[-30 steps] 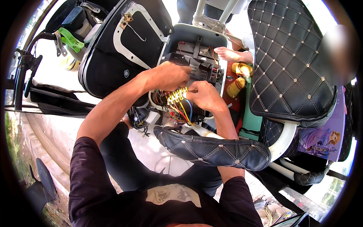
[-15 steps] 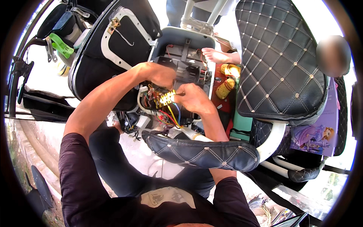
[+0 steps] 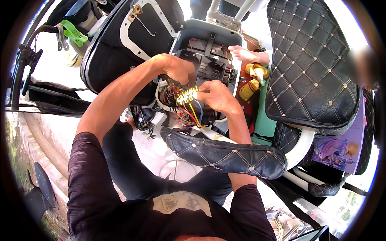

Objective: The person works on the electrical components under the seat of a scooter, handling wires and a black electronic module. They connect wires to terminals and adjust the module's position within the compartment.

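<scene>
My left hand (image 3: 179,70) is curled just above a yellow terminal block (image 3: 185,96), its fingertips blurred and hidden; I cannot make out what they hold. My right hand (image 3: 215,95) has its fingers closed at the right end of that block, gripping it. Red, yellow and blue wires (image 3: 195,114) run down from the block inside a grey open compartment (image 3: 183,35) that holds dark electrical parts and a loose wiring tangle on the left.
An opened black lid (image 3: 108,52) with a metal bracket stands left. At right are a quilted seat (image 3: 305,68), a padded armrest (image 3: 221,154), yellow sandals (image 3: 249,88) and another person's bare foot (image 3: 241,54). A co-worker or bystander's legs show at the top.
My left hand has shifted a little within the area above the terminal block, its fingers now lower. My right hand stays at the block. The whole view has swayed slightly.
</scene>
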`<control>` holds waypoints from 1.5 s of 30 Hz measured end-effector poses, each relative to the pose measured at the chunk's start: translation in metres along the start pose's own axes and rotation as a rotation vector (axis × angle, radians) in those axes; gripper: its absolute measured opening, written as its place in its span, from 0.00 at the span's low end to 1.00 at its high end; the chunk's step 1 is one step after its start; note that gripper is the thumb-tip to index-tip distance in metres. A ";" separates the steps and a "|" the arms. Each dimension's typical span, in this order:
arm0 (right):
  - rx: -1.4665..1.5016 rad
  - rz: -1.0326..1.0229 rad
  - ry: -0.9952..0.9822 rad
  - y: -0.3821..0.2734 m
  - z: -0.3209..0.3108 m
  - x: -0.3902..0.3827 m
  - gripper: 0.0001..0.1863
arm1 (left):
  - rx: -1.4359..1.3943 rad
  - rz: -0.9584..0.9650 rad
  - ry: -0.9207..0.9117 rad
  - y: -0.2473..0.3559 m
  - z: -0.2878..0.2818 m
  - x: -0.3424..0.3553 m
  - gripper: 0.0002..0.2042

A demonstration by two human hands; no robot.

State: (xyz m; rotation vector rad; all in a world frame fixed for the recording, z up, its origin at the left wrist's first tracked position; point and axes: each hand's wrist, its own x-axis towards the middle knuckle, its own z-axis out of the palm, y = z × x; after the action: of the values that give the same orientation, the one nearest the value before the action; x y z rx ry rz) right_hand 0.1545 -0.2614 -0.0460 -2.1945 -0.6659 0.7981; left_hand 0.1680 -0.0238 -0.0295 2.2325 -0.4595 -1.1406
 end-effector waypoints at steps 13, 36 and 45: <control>-0.055 0.045 0.003 -0.003 -0.007 -0.002 0.24 | 0.030 0.218 0.789 -0.008 0.061 -0.037 0.09; -0.048 0.034 0.021 -0.004 -0.004 -0.002 0.18 | 0.309 0.434 1.008 -0.003 0.078 -0.030 0.08; -0.098 -0.069 0.041 0.004 0.006 0.007 0.20 | 0.411 0.396 0.937 0.009 0.069 -0.037 0.08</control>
State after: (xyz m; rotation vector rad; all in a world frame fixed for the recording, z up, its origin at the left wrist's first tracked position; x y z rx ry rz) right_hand 0.1556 -0.2566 -0.0550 -2.2562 -0.7707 0.6959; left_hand 0.0900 -0.0345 -0.0331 2.5417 -0.7061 0.2640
